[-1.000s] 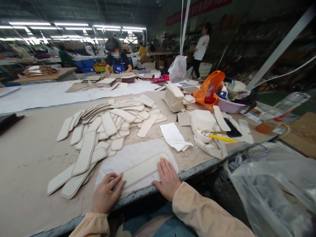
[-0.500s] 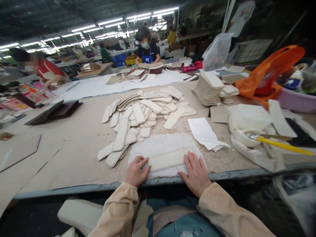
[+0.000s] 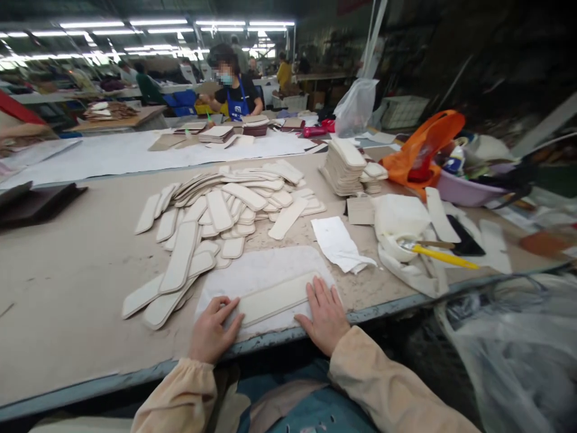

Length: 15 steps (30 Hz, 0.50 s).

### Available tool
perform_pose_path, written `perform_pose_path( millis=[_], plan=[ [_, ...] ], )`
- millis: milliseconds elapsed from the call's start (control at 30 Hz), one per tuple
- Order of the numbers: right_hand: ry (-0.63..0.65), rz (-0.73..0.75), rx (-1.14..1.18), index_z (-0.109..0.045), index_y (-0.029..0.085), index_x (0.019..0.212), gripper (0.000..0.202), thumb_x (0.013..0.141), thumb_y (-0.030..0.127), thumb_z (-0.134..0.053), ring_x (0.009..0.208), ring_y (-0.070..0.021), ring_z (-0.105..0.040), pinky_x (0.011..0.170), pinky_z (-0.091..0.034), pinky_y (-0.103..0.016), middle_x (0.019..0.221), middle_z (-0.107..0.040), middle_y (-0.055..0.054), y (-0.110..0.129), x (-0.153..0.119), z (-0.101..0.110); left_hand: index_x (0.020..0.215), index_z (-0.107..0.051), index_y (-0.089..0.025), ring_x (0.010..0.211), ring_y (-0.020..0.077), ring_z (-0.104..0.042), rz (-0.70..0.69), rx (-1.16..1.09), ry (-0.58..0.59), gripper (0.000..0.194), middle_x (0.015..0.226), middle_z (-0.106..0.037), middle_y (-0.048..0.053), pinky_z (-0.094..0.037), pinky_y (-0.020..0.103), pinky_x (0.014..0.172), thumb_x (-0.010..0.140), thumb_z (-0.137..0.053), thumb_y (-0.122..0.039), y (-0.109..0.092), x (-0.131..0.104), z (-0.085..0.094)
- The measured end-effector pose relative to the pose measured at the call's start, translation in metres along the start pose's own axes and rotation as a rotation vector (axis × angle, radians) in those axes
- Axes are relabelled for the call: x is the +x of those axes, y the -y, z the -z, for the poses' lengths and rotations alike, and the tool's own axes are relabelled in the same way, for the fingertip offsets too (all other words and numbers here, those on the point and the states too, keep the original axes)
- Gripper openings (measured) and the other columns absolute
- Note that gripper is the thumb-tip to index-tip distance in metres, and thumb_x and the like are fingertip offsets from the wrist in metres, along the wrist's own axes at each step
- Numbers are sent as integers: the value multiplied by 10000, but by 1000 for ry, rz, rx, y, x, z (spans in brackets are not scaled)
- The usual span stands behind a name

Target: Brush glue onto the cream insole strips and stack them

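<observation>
Both hands lie flat and open, holding nothing: the left hand [image 3: 211,332] presses one end of a cream padded strip [image 3: 274,297], the right hand [image 3: 325,314] the other. The strip rests on a white sheet [image 3: 261,270], possibly fabric, near the table's edge [image 3: 392,307]. A heap of similar strips [image 3: 225,210] lies beyond.

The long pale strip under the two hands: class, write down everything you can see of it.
The strip is a long, flat, cream piece with rounded ends and a faint raised border, looking like stiff padded board. It lies flat, slanted slightly, on a white sheet near the table's front edge. The left hand presses its left end, the right hand its right end, fingers spread flat.
</observation>
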State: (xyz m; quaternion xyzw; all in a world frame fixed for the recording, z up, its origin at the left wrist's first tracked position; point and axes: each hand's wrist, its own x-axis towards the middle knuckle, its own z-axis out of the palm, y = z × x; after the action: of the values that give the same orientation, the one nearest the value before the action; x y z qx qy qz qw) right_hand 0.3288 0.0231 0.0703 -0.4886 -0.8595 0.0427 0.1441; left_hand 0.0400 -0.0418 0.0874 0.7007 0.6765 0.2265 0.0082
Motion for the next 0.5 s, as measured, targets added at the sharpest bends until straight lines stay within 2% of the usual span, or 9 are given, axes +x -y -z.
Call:
perform_pose_path(
  millis=[200,500],
  plan=[
    [14,12,64,-339,106,1382,695,836,508,-494,1353,-292,-159,1089,-117,-506,1455,-247,-157,1,0,5,1078,-622,-208,906,175,-577,-36,42,-4,364,1036,-541,62,-500,278,774,792,-551,-422,3,3,-1],
    [43,12,93,-338,111,1382,696,832,506,-499,1356,-278,-153,1097,-83,-509,1460,-240,-143,0,3,9,1074,-626,-214,886,172,-590,-57,91,-5,363,1020,-552,58,-509,268,738,800,-533,-432,0,3,2]
  ],
)
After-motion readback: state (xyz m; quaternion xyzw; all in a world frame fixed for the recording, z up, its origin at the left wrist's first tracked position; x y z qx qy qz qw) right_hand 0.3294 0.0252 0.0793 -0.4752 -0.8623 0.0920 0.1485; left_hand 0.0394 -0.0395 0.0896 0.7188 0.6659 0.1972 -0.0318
